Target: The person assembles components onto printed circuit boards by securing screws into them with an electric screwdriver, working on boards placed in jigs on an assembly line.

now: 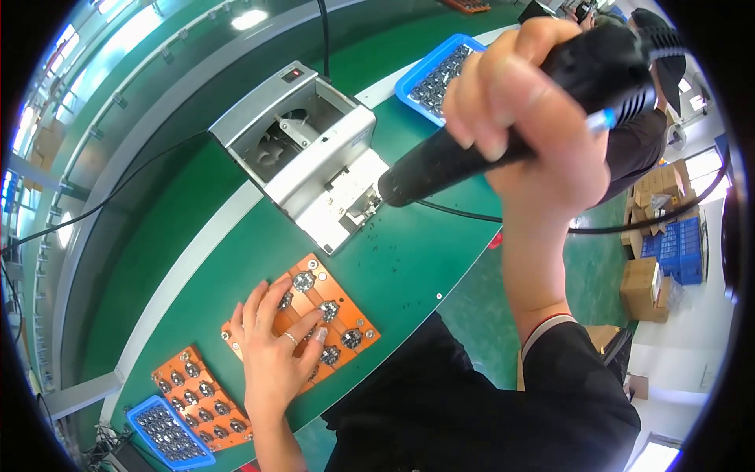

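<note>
Wrapping its fingers around a black power driver (432,167), the right hand (543,118) has a firm, closed grip on the tool, whose nose end meets the front edge of a silver feeder machine (354,124); whether the tip touches it cannot be told. The left hand (275,342) lies spread, its grip loose and unclosed, over an orange plate (344,291) set with round metal parts (351,338). That plate sits on the green counter (425,256), near its edge on the person's side and just beyond the feeder's lower corner. Fingers and palm hide several of the parts, so whether a fingertip presses one is unclear.

Left of that hand lies a second orange plate (172,364), filled with similar parts, and right beside it a blue tray (148,443) heaped with more. Another blue tray (409,79) of small metal pieces stands past the feeder, partly blocked from view by the right hand and the driver. Tiny dark bits (393,248) are scattered between feeder and counter edge. A black cable (464,213) runs behind the right forearm. Over on the right, another person's dark sleeve (633,149) shows behind the driver; cardboard boxes (641,287) and blue crates (683,250) are stacked by the wall.
</note>
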`<state>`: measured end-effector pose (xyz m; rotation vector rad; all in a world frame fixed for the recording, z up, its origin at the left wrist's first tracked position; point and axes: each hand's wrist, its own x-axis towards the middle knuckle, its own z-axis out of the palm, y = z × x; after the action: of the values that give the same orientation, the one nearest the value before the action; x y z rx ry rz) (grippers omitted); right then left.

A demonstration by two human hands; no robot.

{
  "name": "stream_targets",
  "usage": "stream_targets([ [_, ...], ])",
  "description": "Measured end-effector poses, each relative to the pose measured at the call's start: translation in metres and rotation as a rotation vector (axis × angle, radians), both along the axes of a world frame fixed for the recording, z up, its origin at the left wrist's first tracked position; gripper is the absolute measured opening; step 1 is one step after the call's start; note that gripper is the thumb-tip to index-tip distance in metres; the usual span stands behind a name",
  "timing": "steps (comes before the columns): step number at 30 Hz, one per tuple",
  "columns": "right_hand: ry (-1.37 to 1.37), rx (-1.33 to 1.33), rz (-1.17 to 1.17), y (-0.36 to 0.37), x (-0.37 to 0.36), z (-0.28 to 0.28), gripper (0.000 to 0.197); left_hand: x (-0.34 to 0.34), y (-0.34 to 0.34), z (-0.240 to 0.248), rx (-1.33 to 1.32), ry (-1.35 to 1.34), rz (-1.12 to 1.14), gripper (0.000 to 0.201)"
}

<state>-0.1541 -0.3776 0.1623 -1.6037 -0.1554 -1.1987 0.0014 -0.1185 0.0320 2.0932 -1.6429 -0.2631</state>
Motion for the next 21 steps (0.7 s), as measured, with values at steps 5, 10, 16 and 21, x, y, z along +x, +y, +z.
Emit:
stream_targets([
  [5,0.102,-0.008,-0.144,0.007,0.002,-0.013,0.020,0.000,-0.002,0.000,-0.009,-0.005,-0.012,0.022],
  [10,0.155,-0.083,-0.175,0.003,0.007,-0.020,0.026,0.000,-0.003,-0.001,-0.014,-0.003,-0.018,0.023],
  [16,0.150,-0.083,-0.135,0.004,0.010,-0.023,0.026,0.001,-0.001,-0.001,-0.022,0.001,-0.013,0.023],
  [21,0.150,-0.096,-0.149,0.006,0.009,-0.021,0.027,0.000,-0.002,0.000,-0.022,0.008,-0.014,0.022],
])
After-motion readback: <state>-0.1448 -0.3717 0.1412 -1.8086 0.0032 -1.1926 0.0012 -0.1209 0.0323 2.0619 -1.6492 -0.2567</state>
